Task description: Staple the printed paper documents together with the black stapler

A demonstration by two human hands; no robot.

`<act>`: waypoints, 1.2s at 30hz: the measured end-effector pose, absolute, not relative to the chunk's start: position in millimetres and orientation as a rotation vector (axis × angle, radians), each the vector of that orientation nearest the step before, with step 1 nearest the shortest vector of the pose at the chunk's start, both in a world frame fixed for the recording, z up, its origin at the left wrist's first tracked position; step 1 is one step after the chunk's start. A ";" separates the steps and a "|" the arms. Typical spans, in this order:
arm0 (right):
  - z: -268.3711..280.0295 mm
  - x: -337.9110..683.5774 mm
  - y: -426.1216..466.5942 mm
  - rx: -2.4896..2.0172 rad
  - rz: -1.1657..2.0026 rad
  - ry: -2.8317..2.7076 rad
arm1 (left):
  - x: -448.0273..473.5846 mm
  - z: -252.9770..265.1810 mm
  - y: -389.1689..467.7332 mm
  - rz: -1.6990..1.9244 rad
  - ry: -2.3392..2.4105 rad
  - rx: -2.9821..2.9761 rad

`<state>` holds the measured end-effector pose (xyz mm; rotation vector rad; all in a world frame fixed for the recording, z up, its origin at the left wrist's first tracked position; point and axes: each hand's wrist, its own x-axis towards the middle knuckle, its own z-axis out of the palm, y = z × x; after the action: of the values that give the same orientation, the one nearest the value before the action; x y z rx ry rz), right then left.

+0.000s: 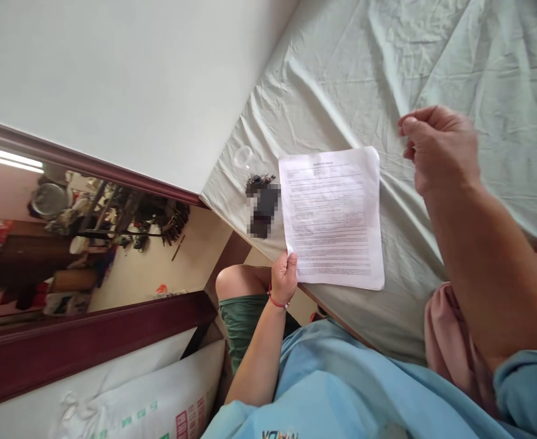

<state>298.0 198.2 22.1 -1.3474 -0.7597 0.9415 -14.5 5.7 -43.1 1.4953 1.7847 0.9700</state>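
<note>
My left hand (284,277), with a red string bracelet (278,301) at the wrist, grips a stack of printed sheets of paper (332,219) by its lower left edge, thumb on top. The sheets lie over the bed sheet and reach past its near edge; small dense print fills the top page. To the right of the paper, my right hand (442,146) hovers above the pale green bed sheet (341,103). Its fingers are curled, thumb against the forefinger, and nothing shows between them. It does not touch the paper.
Left of the paper lie a pixelated dark object (263,210), a dark tangled bundle (258,182) and a clear plastic cup (243,157). A mirror (149,262) stands at the left, above a white sack (158,396). Pink cloth (453,341) lies near my right arm.
</note>
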 end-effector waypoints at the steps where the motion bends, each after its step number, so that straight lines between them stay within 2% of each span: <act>1: 20.3 297.4 198.7 -1.356 0.923 -0.784 | -14.7 -43.8 5.3 0.970 1.784 1.496; 10: -0.8 295.0 195.1 -1.537 0.885 -1.222 | -15.3 -40.8 6.5 0.939 1.770 1.418; 21: -6.4 283.2 191.9 -1.584 0.605 -1.952 | -21.8 14.8 -14.7 0.669 1.811 1.524; 29: 3.9 274.8 183.2 -1.503 0.872 -2.123 | -15.0 28.0 -20.3 0.597 1.765 1.729; 36: 28.6 290.7 178.9 -1.347 1.154 -2.040 | -19.1 21.8 -27.0 0.556 1.767 1.616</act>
<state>290.7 178.9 28.6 -1.3474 -2.0397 1.1544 -19.1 -27.0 21.8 1.6165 1.7673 0.5555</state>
